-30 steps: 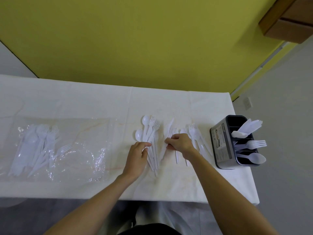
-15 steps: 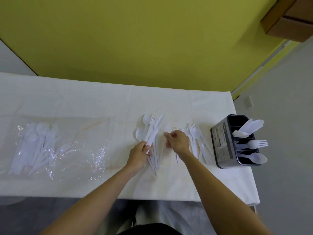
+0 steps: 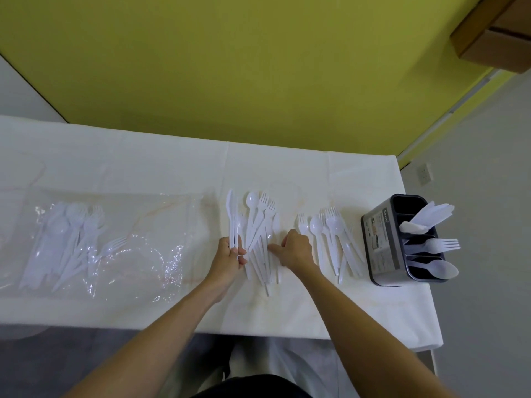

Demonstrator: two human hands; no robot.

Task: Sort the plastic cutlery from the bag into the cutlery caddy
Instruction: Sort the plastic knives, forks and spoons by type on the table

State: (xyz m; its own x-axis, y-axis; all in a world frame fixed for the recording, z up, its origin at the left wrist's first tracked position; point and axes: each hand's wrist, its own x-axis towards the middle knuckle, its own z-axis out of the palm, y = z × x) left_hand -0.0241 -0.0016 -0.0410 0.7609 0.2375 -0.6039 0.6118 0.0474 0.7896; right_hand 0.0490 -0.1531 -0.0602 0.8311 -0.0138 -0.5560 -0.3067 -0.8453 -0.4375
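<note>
Left hand is gripping knives. Right hand is curling into the mid-table pile; grasp unclear. Smooth handles risk slipping free.

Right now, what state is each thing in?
plastic bag, flat on the table, cutlery inside
cutlery caddy, upright, partly filled
knives, gripped in left hand
right hand, on the middle pile, grip unclear
middle pile, loose on the table
right pile, loose forks and spoons

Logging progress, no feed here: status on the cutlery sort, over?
Left hand grips knives. Right hand on middle pile, grip unclear. Caddy partly filled; more cutlery in bag. Right pile lies between hands and caddy.
</note>
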